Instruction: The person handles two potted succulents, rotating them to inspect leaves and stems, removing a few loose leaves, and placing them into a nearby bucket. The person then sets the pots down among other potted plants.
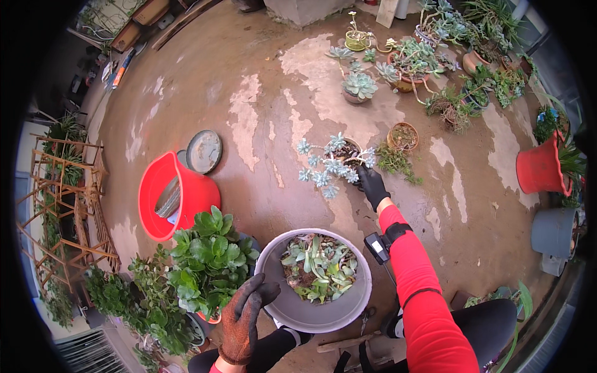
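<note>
My right hand (370,184), in a dark glove, reaches forward to the near right rim of a pot holding a trailing blue-grey succulent (333,168); the fingertips are partly hidden there, so a grip cannot be made out. My left hand (247,310), in a worn orange and dark glove, is raised beside the left rim of a large grey plastic pot (317,317), and nothing shows in it. Inside the grey pot lie loose succulent leaves and cuttings (319,265) with some soil. Scissors (368,315) lie on the ground near its lower right rim.
A red plastic tub (203,186) and a round grey dish (204,151) are at left. A leafy green potted plant (217,254) stands near my left hand. Beyond my right hand is a small terracotta pot (402,137); more potted succulents (413,60) stand farther back. The floor looks wet.
</note>
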The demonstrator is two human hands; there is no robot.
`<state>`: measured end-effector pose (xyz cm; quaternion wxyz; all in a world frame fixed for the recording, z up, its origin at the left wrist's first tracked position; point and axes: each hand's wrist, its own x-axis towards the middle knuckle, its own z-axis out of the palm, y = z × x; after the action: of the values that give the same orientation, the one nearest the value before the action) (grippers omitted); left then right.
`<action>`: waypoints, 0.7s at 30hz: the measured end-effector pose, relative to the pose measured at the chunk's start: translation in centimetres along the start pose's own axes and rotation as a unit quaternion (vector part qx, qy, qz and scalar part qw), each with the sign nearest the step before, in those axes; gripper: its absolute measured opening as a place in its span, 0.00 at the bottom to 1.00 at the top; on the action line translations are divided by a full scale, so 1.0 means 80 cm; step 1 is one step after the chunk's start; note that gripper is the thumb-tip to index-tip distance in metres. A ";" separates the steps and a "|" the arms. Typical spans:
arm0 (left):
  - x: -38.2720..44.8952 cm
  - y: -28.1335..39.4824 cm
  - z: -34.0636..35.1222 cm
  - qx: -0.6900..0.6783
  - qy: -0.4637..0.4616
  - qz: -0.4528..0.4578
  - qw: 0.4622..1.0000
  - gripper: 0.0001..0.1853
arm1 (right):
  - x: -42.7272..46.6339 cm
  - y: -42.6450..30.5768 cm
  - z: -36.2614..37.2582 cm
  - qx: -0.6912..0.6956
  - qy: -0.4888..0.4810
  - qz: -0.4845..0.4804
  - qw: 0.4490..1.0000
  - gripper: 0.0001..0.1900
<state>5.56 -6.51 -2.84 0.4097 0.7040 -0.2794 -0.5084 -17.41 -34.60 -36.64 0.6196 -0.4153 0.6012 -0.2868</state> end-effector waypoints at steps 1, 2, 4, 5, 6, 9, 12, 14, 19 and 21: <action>0.003 0.000 0.001 -0.002 -0.001 -0.007 1.000 0.28 | 0.006 -0.005 0.000 -0.046 0.009 0.043 0.998 0.22; 0.005 -0.001 0.001 -0.003 -0.005 -0.008 1.000 0.28 | 0.005 -0.004 0.001 0.052 0.007 0.053 0.997 0.22; 0.007 -0.002 0.002 0.007 -0.003 -0.015 1.000 0.28 | 0.008 -0.005 -0.004 0.013 -0.032 0.003 0.999 0.22; 0.008 -0.003 0.002 -0.001 -0.006 -0.014 1.000 0.28 | 0.009 -0.004 -0.006 -0.008 -0.039 0.004 0.999 0.22; 0.008 -0.003 0.002 0.011 -0.004 -0.019 1.000 0.28 | 0.009 -0.002 -0.007 -0.002 -0.056 -0.024 0.998 0.21; 0.008 -0.005 0.004 0.019 -0.009 -0.016 1.000 0.27 | 0.029 0.002 -0.006 0.003 -0.055 0.010 0.998 0.21; 0.006 -0.004 0.007 0.018 -0.008 -0.011 1.000 0.27 | 0.048 0.011 -0.004 -0.186 0.003 -0.076 0.980 0.19; 0.004 -0.002 0.007 0.005 -0.005 -0.015 1.000 0.26 | 0.052 0.018 -0.006 -0.258 0.045 -0.066 0.963 0.18; -0.007 0.003 0.003 0.038 -0.017 0.006 0.999 0.26 | 0.019 0.019 -0.031 -0.291 0.012 -0.192 0.937 0.13; -0.012 0.003 0.001 0.045 -0.022 0.014 0.999 0.26 | -0.001 -0.003 -0.040 0.032 0.011 -0.058 0.998 0.14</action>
<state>5.21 -5.91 -2.15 0.3782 0.7066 -0.3210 -0.5046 -20.50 -35.20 -36.16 0.6085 -0.4257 0.5734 -0.3460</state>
